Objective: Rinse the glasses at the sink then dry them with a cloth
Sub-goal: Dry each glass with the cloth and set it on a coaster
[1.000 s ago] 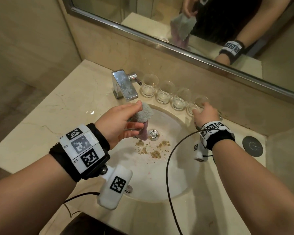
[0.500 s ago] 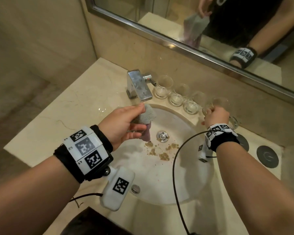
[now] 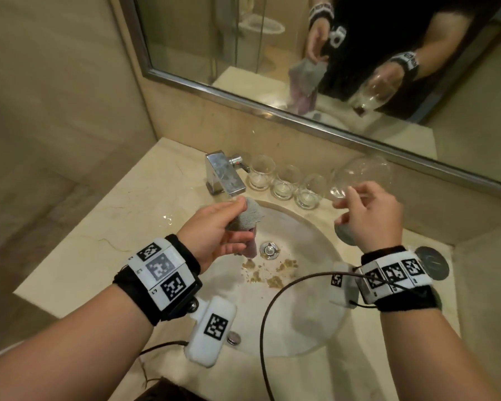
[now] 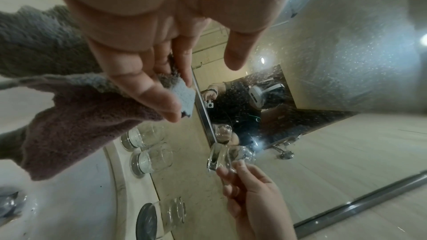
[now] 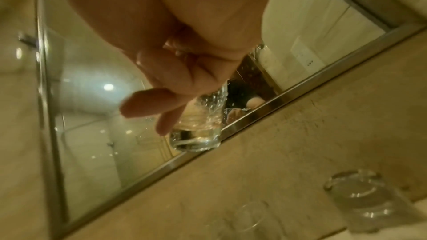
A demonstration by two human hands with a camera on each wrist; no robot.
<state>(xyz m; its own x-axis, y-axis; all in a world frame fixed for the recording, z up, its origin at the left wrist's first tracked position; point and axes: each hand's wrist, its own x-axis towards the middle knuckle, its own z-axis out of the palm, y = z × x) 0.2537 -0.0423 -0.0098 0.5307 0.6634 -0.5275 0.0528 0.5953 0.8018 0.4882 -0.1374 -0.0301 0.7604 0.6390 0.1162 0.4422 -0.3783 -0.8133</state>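
Note:
My left hand (image 3: 229, 227) grips a grey and purple cloth (image 3: 250, 218) over the white sink (image 3: 310, 322), just below the faucet (image 3: 224, 175). The cloth (image 4: 80, 109) hangs from my fingers (image 4: 148, 88) in the left wrist view. My right hand (image 3: 368, 212) holds a clear wet glass (image 3: 359, 176) tilted in the air above the counter's right side. Its fingertips pinch the glass (image 4: 227, 158) near the base; the glass (image 5: 198, 130) shows droplets. Three more glasses (image 3: 285, 183) stand in a row beside the faucet.
Brown crumbs (image 3: 272, 273) lie in the basin near the drain (image 3: 269, 250). Another glass on a dark coaster (image 4: 161, 214) stands at the sink's edge below my right hand. A round dark disc (image 3: 433, 267) sits on the counter. The mirror (image 3: 330, 53) runs along the back wall.
My right hand has lifted the end glass off the counter and raised it, tilted. My left hand still holds the cloth by the faucet. My head view has tipped up.

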